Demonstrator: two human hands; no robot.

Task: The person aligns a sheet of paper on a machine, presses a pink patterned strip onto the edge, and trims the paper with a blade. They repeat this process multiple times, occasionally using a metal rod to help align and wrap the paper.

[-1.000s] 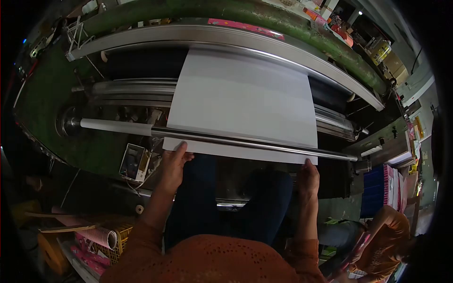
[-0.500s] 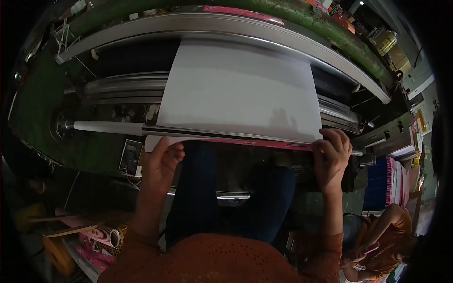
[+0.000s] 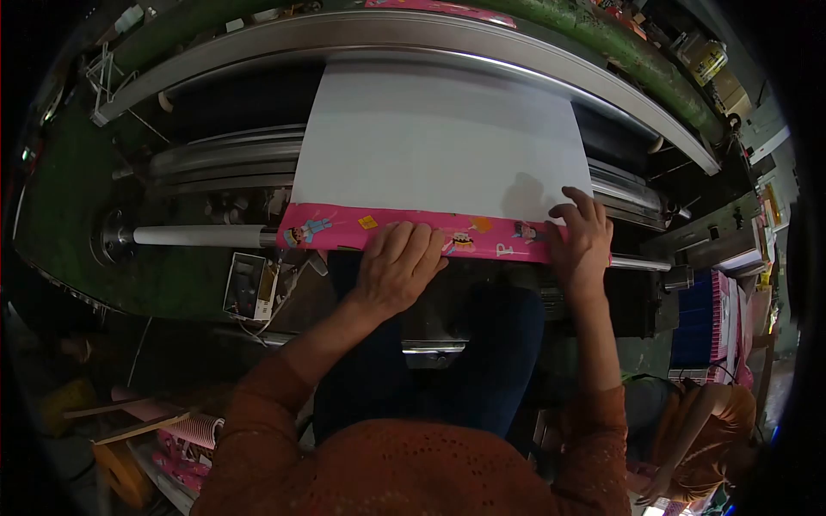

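A wide white sheet (image 3: 447, 138) runs down from the machine, and its pink cartoon-printed side shows as a band of printed paper (image 3: 344, 225) wrapped over the front shaft. My left hand (image 3: 400, 267) lies over the middle of the pink printed paper, fingers together and curled across it. At the band's right end is my right hand (image 3: 581, 241), its thumb side against the paper and its fingers bent, raised and apart. The metal shaft (image 3: 641, 263) sticks out to the right, and a white core tube (image 3: 198, 236) covers it on the left.
A curved metal bar (image 3: 404, 33) crosses above the sheet, with a green roller (image 3: 637, 73) behind it. A small box (image 3: 247, 284) sits below the shaft at left. Lower right, another person in an orange top (image 3: 710, 439) is nearby. A ribbed pink roll (image 3: 202, 430) lies lower left.
The pink printed side has come up over the shaft and faces me. My left hand has moved right from the left edge to the band's middle; my right hand has shifted slightly left.
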